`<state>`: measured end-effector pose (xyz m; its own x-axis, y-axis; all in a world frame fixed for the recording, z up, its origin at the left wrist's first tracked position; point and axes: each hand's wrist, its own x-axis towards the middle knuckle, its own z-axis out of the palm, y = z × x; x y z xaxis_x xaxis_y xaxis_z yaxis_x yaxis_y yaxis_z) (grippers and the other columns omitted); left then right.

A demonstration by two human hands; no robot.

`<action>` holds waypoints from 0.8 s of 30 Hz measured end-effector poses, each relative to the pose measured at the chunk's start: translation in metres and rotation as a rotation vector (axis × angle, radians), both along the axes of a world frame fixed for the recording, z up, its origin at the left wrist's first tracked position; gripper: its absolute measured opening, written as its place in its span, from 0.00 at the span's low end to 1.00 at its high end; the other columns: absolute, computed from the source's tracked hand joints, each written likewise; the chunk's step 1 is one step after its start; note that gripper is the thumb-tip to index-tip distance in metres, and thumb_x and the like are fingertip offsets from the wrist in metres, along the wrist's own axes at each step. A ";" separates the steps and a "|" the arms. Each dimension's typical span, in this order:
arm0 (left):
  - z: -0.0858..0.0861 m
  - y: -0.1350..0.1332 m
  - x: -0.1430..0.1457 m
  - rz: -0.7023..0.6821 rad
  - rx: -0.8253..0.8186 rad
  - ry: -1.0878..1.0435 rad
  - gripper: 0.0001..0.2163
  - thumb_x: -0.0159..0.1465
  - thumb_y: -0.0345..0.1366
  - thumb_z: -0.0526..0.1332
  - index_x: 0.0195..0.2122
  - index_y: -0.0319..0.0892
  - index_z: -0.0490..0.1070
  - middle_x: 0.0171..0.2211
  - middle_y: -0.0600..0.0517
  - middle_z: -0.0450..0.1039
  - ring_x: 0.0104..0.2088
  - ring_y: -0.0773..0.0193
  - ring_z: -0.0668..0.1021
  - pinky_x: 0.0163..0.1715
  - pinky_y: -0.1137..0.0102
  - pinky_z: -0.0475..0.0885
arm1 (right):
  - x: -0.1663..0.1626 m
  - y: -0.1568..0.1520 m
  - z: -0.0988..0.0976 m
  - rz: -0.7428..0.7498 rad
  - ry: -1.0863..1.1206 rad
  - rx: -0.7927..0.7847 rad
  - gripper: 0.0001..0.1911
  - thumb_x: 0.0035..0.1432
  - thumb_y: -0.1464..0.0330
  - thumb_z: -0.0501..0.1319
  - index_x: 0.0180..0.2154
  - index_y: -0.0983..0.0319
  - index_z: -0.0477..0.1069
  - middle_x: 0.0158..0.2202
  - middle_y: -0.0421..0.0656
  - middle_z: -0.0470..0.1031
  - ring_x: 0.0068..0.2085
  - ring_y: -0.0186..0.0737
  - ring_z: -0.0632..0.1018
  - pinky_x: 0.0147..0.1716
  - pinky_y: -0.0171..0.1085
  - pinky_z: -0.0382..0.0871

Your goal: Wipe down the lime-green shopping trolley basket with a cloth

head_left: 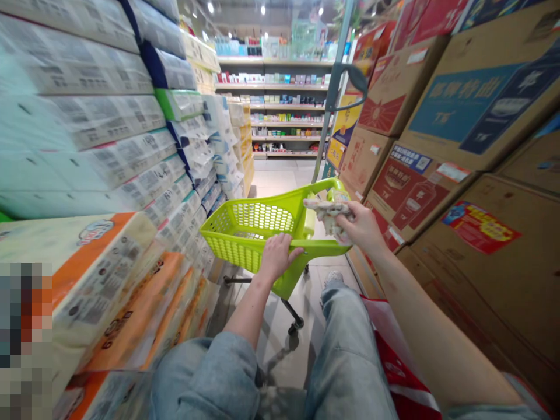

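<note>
A lime-green shopping cart (pixel 245 256) with a perforated plastic basket stands in front of me on black casters. My left hand (pixel 276 256) is closed over the cart's near side rim, fingers on top and thumb along the edge. In my right hand (pixel 361 227) is a crumpled, pale patterned cloth (pixel 329 214), pinched between thumb and fingers. The cloth is at the cart's handle end and covers part of it. Whether it presses on the plastic I cannot tell. Inside, the part of the basket that shows holds nothing.
Stacked tissue packs (pixel 144 157) line the left, with orange-and-cream packs (pixel 126 315) close by. Cardboard cartons (pixel 464 111) are piled along the right. A grey pole (pixel 326 131) rises behind the cart. Shelves of small goods (pixel 289 87) stand across the aisle's far end.
</note>
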<state>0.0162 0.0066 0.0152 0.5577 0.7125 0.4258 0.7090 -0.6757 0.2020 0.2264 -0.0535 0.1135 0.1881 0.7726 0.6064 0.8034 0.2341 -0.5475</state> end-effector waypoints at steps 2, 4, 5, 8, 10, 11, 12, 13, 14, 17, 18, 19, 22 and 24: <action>0.000 0.002 0.003 0.007 -0.011 0.005 0.19 0.65 0.53 0.48 0.40 0.43 0.64 0.38 0.49 0.69 0.41 0.58 0.70 0.44 0.63 0.63 | -0.001 -0.013 -0.012 0.024 -0.020 0.017 0.15 0.54 0.69 0.56 0.43 0.61 0.73 0.43 0.45 0.76 0.44 0.43 0.75 0.44 0.41 0.68; 0.001 0.003 0.006 0.010 -0.019 0.012 0.18 0.65 0.53 0.49 0.40 0.43 0.64 0.38 0.49 0.69 0.41 0.57 0.70 0.44 0.63 0.63 | -0.004 -0.021 -0.024 0.085 -0.106 0.013 0.17 0.58 0.66 0.55 0.48 0.60 0.71 0.48 0.47 0.74 0.49 0.45 0.73 0.49 0.44 0.67; 0.001 0.004 0.008 0.013 -0.020 0.016 0.18 0.65 0.53 0.49 0.40 0.43 0.64 0.38 0.49 0.69 0.41 0.57 0.70 0.43 0.63 0.63 | -0.004 -0.024 -0.030 0.120 -0.168 0.009 0.18 0.59 0.65 0.54 0.51 0.59 0.69 0.51 0.48 0.72 0.52 0.45 0.72 0.52 0.46 0.65; 0.003 0.006 0.009 0.027 -0.018 0.026 0.18 0.65 0.53 0.49 0.39 0.43 0.64 0.37 0.49 0.69 0.41 0.57 0.71 0.43 0.63 0.63 | -0.002 -0.028 -0.041 0.208 -0.342 -0.008 0.24 0.62 0.66 0.51 0.59 0.59 0.60 0.59 0.49 0.64 0.60 0.46 0.64 0.58 0.51 0.58; 0.003 0.008 0.008 0.027 -0.018 0.031 0.18 0.65 0.53 0.49 0.39 0.43 0.64 0.37 0.49 0.69 0.41 0.58 0.71 0.43 0.64 0.63 | 0.003 -0.030 -0.042 0.271 -0.401 -0.027 0.28 0.62 0.69 0.49 0.63 0.60 0.53 0.63 0.49 0.58 0.64 0.45 0.59 0.61 0.51 0.54; 0.003 0.009 0.007 0.024 -0.016 0.032 0.18 0.65 0.53 0.49 0.40 0.43 0.64 0.37 0.49 0.69 0.41 0.58 0.71 0.43 0.64 0.63 | 0.006 -0.031 -0.041 0.310 -0.419 -0.040 0.29 0.62 0.71 0.48 0.64 0.60 0.49 0.65 0.49 0.55 0.65 0.44 0.56 0.62 0.51 0.52; 0.002 0.010 0.006 0.020 -0.015 0.033 0.17 0.65 0.52 0.49 0.40 0.43 0.64 0.37 0.49 0.69 0.41 0.58 0.71 0.44 0.64 0.63 | 0.009 -0.031 -0.039 0.347 -0.434 -0.058 0.31 0.61 0.72 0.48 0.65 0.60 0.46 0.66 0.49 0.52 0.66 0.44 0.54 0.63 0.51 0.51; 0.002 0.011 0.004 0.013 -0.012 0.034 0.17 0.65 0.52 0.49 0.40 0.43 0.64 0.37 0.49 0.69 0.42 0.58 0.70 0.44 0.64 0.63 | 0.011 -0.032 -0.037 0.376 -0.447 -0.081 0.32 0.61 0.73 0.48 0.66 0.60 0.45 0.66 0.48 0.51 0.66 0.43 0.53 0.63 0.51 0.51; 0.001 0.013 0.003 0.005 -0.008 0.034 0.17 0.65 0.52 0.49 0.41 0.43 0.64 0.37 0.49 0.69 0.42 0.58 0.70 0.44 0.64 0.63 | 0.012 -0.033 -0.034 0.395 -0.456 -0.107 0.32 0.60 0.73 0.48 0.66 0.60 0.45 0.66 0.48 0.51 0.66 0.43 0.52 0.63 0.50 0.52; 0.001 0.017 -0.003 -0.010 -0.011 0.033 0.18 0.65 0.52 0.49 0.41 0.42 0.65 0.37 0.48 0.69 0.41 0.57 0.70 0.43 0.63 0.63 | 0.012 -0.032 -0.024 0.394 -0.465 -0.201 0.31 0.60 0.73 0.51 0.64 0.58 0.50 0.63 0.48 0.58 0.63 0.43 0.61 0.59 0.46 0.59; 0.001 0.018 -0.005 -0.012 -0.016 0.031 0.18 0.65 0.52 0.49 0.41 0.42 0.65 0.38 0.48 0.69 0.41 0.57 0.70 0.43 0.63 0.63 | 0.010 -0.030 -0.022 0.380 -0.470 -0.231 0.29 0.59 0.72 0.53 0.62 0.57 0.54 0.61 0.48 0.62 0.60 0.44 0.65 0.57 0.44 0.62; 0.001 0.019 -0.007 -0.012 -0.022 0.028 0.18 0.65 0.52 0.50 0.41 0.42 0.65 0.38 0.48 0.69 0.41 0.57 0.70 0.43 0.63 0.63 | 0.008 -0.028 -0.019 0.366 -0.478 -0.258 0.27 0.58 0.71 0.56 0.59 0.56 0.58 0.57 0.48 0.67 0.57 0.44 0.69 0.53 0.43 0.65; 0.002 0.020 -0.010 -0.015 -0.031 0.014 0.17 0.65 0.51 0.50 0.42 0.42 0.65 0.38 0.48 0.68 0.41 0.57 0.70 0.44 0.62 0.63 | 0.000 -0.017 -0.015 0.338 -0.535 -0.317 0.20 0.54 0.66 0.63 0.49 0.58 0.67 0.45 0.46 0.75 0.45 0.42 0.76 0.41 0.36 0.68; 0.002 0.020 -0.010 -0.014 -0.028 0.007 0.18 0.65 0.51 0.50 0.42 0.42 0.65 0.37 0.48 0.68 0.41 0.56 0.70 0.43 0.62 0.63 | -0.005 -0.009 -0.015 0.305 -0.599 -0.333 0.17 0.54 0.63 0.64 0.45 0.59 0.67 0.40 0.44 0.75 0.39 0.40 0.76 0.34 0.33 0.64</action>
<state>0.0060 0.0261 0.0168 0.5706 0.7162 0.4019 0.7012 -0.6796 0.2155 0.2215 -0.0624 0.0983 -0.3527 0.8981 0.2628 0.9122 0.3926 -0.1174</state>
